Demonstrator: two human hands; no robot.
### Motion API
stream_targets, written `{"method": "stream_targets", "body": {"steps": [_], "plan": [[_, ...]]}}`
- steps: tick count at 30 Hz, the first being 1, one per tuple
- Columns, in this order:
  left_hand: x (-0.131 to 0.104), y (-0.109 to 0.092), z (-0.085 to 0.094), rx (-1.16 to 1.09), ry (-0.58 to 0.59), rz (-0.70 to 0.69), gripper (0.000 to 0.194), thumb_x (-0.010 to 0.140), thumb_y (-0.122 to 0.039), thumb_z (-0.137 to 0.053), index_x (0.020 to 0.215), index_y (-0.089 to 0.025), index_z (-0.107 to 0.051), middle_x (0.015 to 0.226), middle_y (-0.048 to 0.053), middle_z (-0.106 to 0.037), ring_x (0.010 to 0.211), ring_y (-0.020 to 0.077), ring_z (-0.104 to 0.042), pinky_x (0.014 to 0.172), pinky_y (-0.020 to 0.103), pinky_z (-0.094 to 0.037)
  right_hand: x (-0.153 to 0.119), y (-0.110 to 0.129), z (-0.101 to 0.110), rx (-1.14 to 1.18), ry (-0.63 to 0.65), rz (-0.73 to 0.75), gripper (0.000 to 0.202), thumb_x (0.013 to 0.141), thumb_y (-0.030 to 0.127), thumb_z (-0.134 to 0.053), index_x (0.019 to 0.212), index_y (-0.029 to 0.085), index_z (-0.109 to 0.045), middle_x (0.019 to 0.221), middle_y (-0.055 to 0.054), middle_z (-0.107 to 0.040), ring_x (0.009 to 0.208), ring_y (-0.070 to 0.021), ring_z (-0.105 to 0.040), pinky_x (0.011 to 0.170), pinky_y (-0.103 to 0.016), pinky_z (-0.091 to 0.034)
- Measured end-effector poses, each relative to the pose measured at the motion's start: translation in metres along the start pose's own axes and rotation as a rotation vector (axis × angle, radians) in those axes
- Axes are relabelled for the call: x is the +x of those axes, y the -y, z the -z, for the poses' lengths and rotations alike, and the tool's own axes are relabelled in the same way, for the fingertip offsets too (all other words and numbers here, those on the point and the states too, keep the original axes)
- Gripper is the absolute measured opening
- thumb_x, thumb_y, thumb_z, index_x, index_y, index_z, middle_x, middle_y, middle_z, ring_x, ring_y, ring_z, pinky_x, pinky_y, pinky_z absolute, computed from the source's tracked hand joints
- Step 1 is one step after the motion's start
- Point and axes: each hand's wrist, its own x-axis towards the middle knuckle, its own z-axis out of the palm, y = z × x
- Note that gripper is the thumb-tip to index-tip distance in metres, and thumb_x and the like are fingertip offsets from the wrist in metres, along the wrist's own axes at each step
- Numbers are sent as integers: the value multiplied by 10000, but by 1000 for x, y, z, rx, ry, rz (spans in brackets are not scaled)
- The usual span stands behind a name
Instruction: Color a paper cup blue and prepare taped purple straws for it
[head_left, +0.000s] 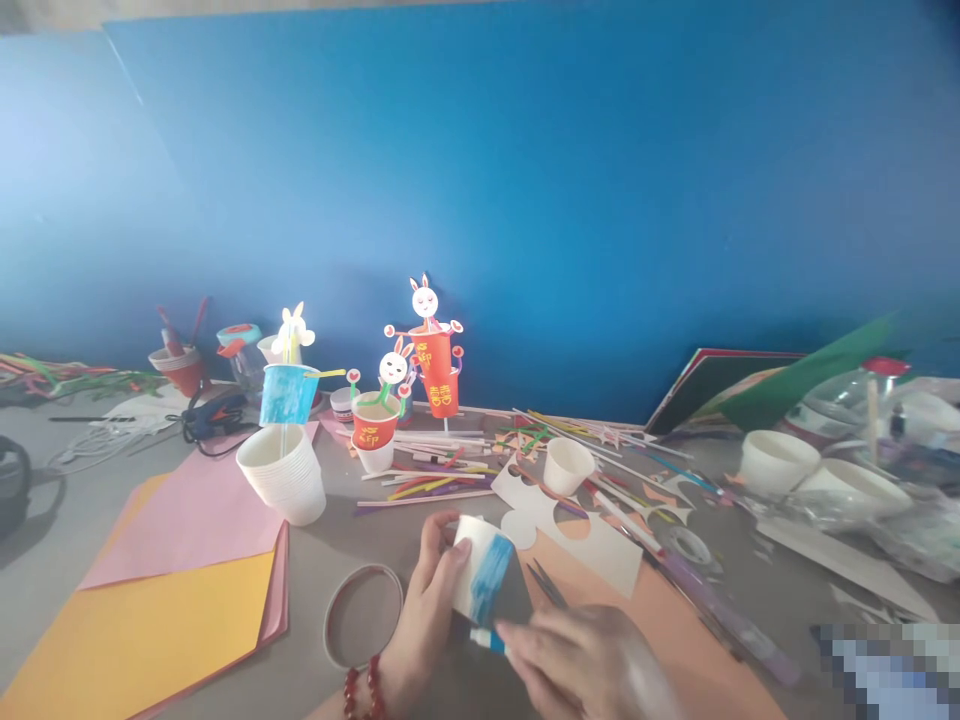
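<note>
My left hand (431, 595), with a red bead bracelet at the wrist, is closed around a white paper cup (466, 580) tilted on its side. A patch of blue colouring (493, 575) covers part of the cup's wall. Just below the cup, my right hand (570, 655) grips a blue marker (491, 640) with a white end. Whether its tip touches the cup I cannot tell. Scissors (546, 583) lie behind the right hand, partly hidden by it. A roll of tape (364, 615) rests left of my left hand.
Paper-cup rabbit figures (439, 365) stand at the back, and one with a blue cup (288, 393) is over stacked white cups (281, 475). Coloured paper (172, 610) lies left. Cut card (600, 545), sticks (435, 485) and a plastic bottle (840, 400) occupy the middle and right.
</note>
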Motion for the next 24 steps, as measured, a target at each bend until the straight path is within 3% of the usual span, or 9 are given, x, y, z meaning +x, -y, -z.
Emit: {"method": "stream_targets", "body": {"steps": [3, 8, 13, 18, 24], "plan": [[1, 0, -1, -4, 11, 6, 338, 891, -479, -496, 1140, -261, -423, 1003, 8, -581, 880, 204, -572, 750, 301, -469, 0, -3, -1, -17, -98, -59, 276, 963, 164, -456, 1053, 213, -712, 645, 5, -643, 481, -132, -554, 476, -256, -345], [1, 1, 0, 11, 13, 11, 357, 886, -496, -497, 1140, -261, -413, 1018, 13, -571, 853, 199, -564, 726, 298, -463, 2, -3, 1, -43, 36, 9, 247, 948, 164, -489, 1022, 244, -711, 625, 29, -642, 467, -125, -561, 463, -256, -339], [0, 1, -1, 8, 35, -13, 352, 881, -493, -512, 1123, -259, -408, 1022, 10, -560, 861, 187, -558, 749, 290, -453, 0, -3, 0, -46, -98, -58, 277, 963, 162, -451, 1057, 202, -708, 652, -4, -655, 468, -135, -555, 465, -268, -339], [-2, -2, -3, 19, 26, 1, 377, 865, -515, -523, 1117, -260, -405, 1012, 11, -553, 842, 187, -554, 723, 292, -461, -1, -2, 1, -48, 32, 26, 245, 949, 165, -498, 1025, 240, -719, 624, 29, -644, 463, -126, -562, 457, -263, -339], [-4, -4, -4, 19, 32, -5, 365, 868, -499, -522, 1115, -259, -402, 1006, 3, -534, 832, 174, -543, 741, 285, -458, -1, -5, 2, -40, -73, -57, 276, 963, 162, -447, 1031, 206, -712, 633, 8, -626, 479, -137, -559, 465, -268, -345]]}}
